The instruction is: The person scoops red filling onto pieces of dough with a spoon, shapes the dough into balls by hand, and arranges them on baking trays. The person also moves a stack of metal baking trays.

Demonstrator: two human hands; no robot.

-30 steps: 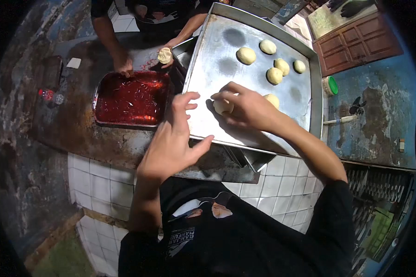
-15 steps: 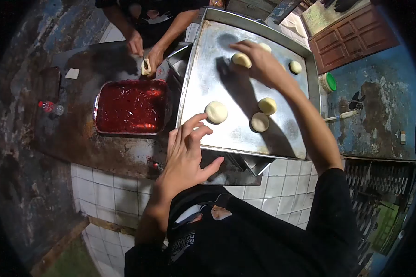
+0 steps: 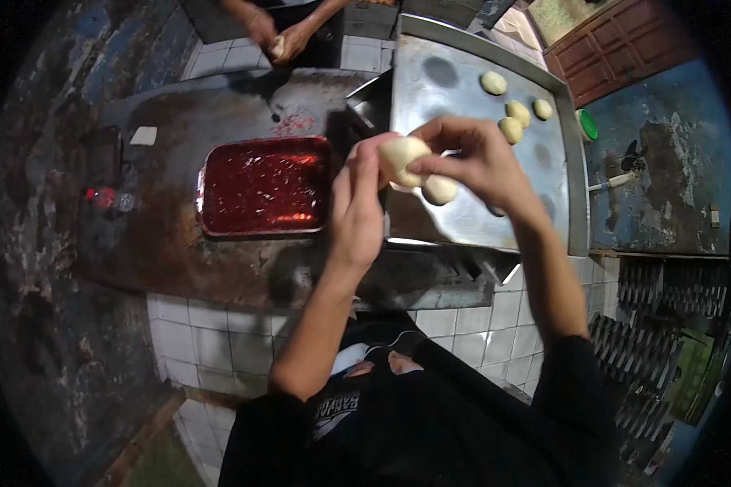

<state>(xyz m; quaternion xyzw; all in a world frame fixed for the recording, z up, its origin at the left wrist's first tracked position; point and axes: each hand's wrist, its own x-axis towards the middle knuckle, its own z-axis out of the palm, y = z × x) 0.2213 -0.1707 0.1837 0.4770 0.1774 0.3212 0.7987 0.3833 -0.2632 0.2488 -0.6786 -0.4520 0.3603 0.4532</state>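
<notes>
The dough [image 3: 402,161] is a single soft, pale yellow lump, smooth on the side that shows, and uneven in outline rather than a neat ball. It is held up between the left hand [image 3: 356,203] and the right hand [image 3: 477,158], tilted, with fingers covering part of its edge, in front of the tray's [image 3: 414,81] left side.
</notes>
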